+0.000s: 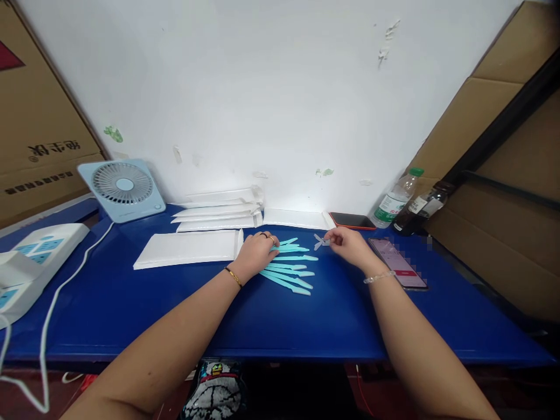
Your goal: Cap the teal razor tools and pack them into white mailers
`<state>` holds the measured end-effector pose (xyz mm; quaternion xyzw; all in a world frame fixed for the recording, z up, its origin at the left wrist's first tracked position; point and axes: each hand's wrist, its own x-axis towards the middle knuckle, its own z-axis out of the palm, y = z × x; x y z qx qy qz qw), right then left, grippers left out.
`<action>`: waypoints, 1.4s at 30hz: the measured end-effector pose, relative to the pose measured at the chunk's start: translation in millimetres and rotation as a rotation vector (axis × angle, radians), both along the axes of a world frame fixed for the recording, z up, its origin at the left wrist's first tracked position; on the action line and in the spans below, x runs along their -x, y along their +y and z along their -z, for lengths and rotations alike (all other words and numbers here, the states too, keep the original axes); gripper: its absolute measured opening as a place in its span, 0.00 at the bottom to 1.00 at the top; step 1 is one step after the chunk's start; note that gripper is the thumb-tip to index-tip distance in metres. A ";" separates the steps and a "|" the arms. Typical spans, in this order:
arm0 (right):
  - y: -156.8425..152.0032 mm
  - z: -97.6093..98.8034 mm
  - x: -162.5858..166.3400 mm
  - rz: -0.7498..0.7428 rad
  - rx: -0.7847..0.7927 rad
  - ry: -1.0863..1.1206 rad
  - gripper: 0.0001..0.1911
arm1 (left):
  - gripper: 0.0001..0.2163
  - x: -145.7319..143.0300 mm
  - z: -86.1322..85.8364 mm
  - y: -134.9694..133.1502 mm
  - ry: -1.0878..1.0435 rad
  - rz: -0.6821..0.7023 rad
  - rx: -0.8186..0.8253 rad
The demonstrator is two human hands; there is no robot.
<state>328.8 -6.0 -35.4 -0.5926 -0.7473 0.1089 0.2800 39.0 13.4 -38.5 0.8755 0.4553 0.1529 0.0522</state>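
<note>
We mark bare forearms [175,333] on both sides. On the left hand [257,252] we note a dark ring [263,234] and a gold-toned ring [272,239], plus a thin bracelet [235,277], part dark, part gold-toned; at the right wrist [375,273], we tag a clear beaded bracelet [380,277], loosely round.

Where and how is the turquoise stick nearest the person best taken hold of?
Probably by mid-handle, from above on the person's side. That turquoise stick lies flat at the front of the fan, with the blue table before it; other sticks lie behind, and the left hand is close to its left end.
</note>
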 end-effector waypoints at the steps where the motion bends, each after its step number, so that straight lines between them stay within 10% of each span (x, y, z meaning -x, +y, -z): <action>1: 1.9 2.5 0.7 -0.037 0.002 -0.040 0.11 | 0.08 -0.4 0.8 0.9 0.007 -0.001 0.011; 34: -14.2 -5.5 43.7 -0.328 0.199 0.155 0.13 | 0.06 1.4 -8.4 -5.8 -0.159 0.078 0.206; 42: -3.9 -9.2 0.5 0.016 -0.010 0.009 0.10 | 0.10 0.9 -6.8 -9.5 -0.091 0.095 0.129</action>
